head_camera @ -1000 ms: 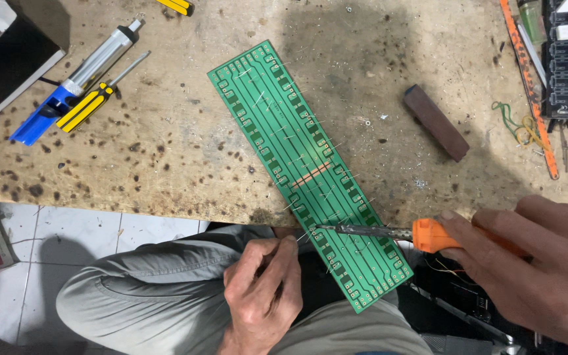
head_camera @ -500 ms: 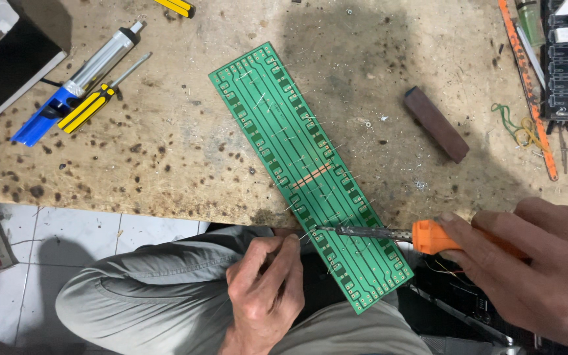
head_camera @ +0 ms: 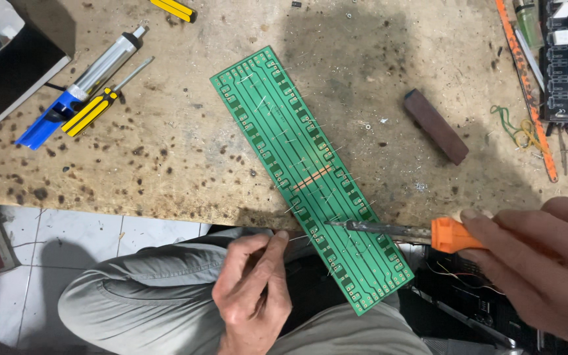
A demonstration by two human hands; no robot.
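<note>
Board point(head_camera: 310, 174), long and green, lies slanted across middle of frame, low end past table point(head_camera: 165, 177) edge so hot tip can reach. Right hand point(head_camera: 540, 263), lower right, grips orange-handled soldering iron point(head_camera: 396, 231), tip on board. Left hand point(head_camera: 254, 289), bottom middle, fingers pinched near board edge; thin wire there, cannot tell. Yellow screwdriver point(head_camera: 93, 108) lies upper left, out of way.

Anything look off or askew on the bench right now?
The green circuit board lies diagonally, its lower end overhanging the workbench edge unsupported, where the soldering iron tip touches it. Nothing looks spilled or broken.
</note>
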